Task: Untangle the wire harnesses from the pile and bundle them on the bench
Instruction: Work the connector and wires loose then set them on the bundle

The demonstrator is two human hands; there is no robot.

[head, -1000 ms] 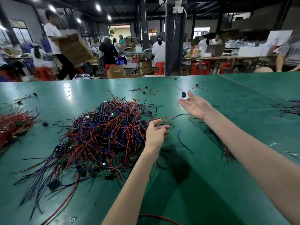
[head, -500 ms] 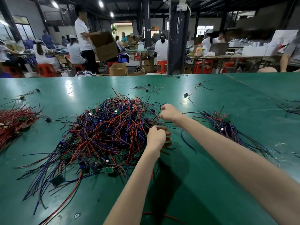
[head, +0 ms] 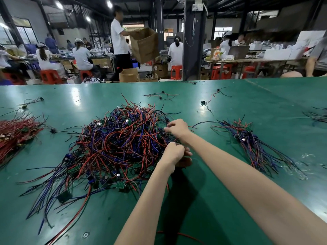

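A big tangled pile of red, blue and black wire harnesses (head: 113, 144) with small green boards lies in the middle of the green bench (head: 221, 200). My left hand (head: 174, 153) is at the pile's right edge with its fingers curled round wires there. Just beyond it, my right hand (head: 177, 129) pinches wires at the pile's right side. A laid-out bundle of harnesses (head: 251, 142) lies to the right of my right forearm, its wires fanned toward the near right.
A heap of mostly red harnesses (head: 14, 135) sits at the left edge. Stray single harnesses (head: 161, 95) lie toward the far side, more wires (head: 316, 115) at the right edge. Beyond the bench a person carries a cardboard box (head: 144, 45); others sit at tables.
My right hand, open over the bench a second ago, has come back left to the pile and closed on wires. The bundle on the right is now uncovered. The box carrier walked rightward.
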